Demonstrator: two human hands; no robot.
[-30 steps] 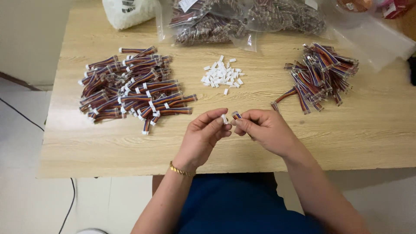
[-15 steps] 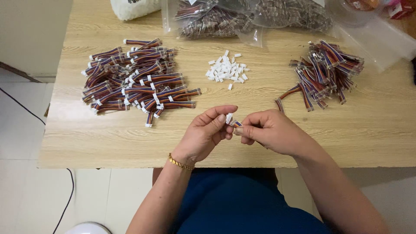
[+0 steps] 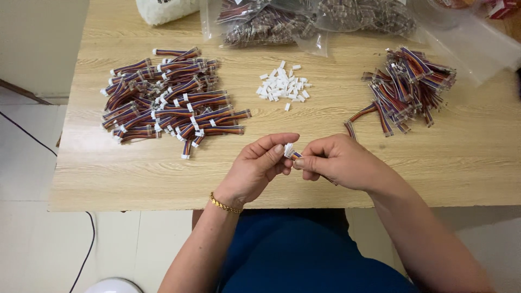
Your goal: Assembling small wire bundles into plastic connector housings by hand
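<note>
My left hand (image 3: pixel 260 165) and my right hand (image 3: pixel 336 160) meet over the near middle of the wooden table (image 3: pixel 135 173). Between their fingertips is a small white connector (image 3: pixel 288 150) on the end of a short multicoloured ribbon cable (image 3: pixel 296 155); the left thumb and finger pinch the connector, the right hand grips the cable, whose tail shows under the right palm. A little heap of loose white connectors (image 3: pixel 283 87) lies farther back in the middle.
A big pile of ribbon cables with white ends (image 3: pixel 168 100) lies at the left. A smaller pile of cables (image 3: pixel 407 89) lies at the right. Clear bags of cables (image 3: pixel 304 19) and a white bag (image 3: pixel 163 8) stand along the far edge.
Both hands stay joined on the same connector and cable, fingers shifting slightly. The view has tilted a little, so the piles sit lower in the picture.
</note>
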